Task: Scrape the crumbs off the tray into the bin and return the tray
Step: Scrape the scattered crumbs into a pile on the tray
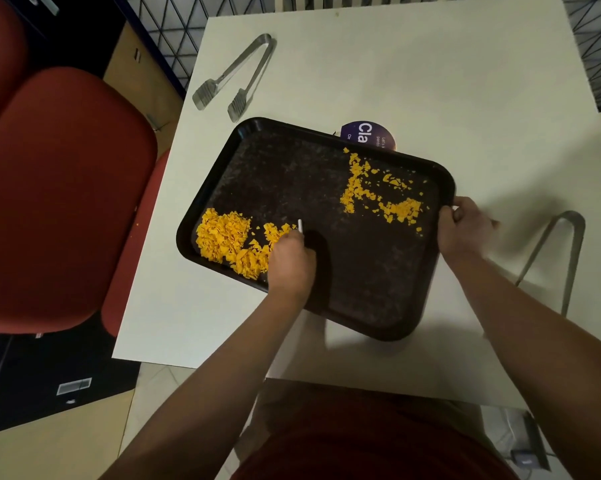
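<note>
I see the tray [292, 174] resting askew on the white worktop [430, 81], with orange crumbs [226, 239] heaped at its near-left corner and a thinner scatter toward its right side. My left hand [290, 263] grasps a small white scraper [300, 226] touching the heap. My right hand [465, 225] clenches the tray's right rim; tongs [236, 76] lie well apart.

Bare forearms, no sleeves visible; dark red garment [378, 445] on torso
</note>
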